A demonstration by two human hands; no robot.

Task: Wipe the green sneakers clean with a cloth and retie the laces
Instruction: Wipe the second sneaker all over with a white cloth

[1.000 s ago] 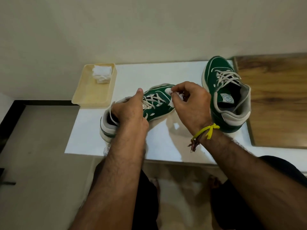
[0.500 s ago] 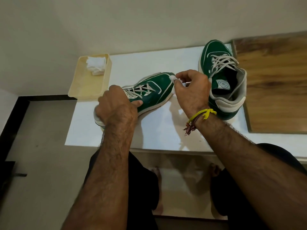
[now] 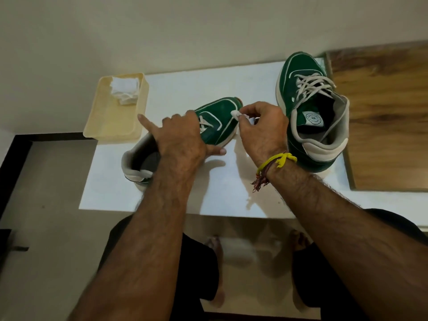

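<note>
**Wiping the toe of the near sneaker**

We pinched a small wad of white cloth (image 3: 236, 114) between the thumb and the curled fingertips (image 3: 246, 111) of our right hand (image 3: 261, 128), and pressed it against the green toe of the near sneaker (image 3: 218, 122), near its white trim. Holding the cloth so small and tight probably let us work one spot at a time.

Our left hand (image 3: 180, 137) lay over the middle of that shoe, across its laces. The fingers were spread and mostly straight, one pointing out toward the tray, the thumb (image 3: 216, 151) reaching along the sole on our side. We judged that it was pressing down to keep the shoe from sliding under the rubbing.

The shoe lay at a slant on the white table (image 3: 185, 93), heel toward us on the left, toe away to the right. The second sneaker (image 3: 310, 117) stood just beside our right hand, toe away from us, its laces (image 3: 310, 85) loose and untied. A cream tray (image 3: 115, 119) sat at the table's far left corner with more white cloth (image 3: 125, 88) bunched inside. A wooden board (image 3: 384, 107) adjoined the table on the right.
</note>
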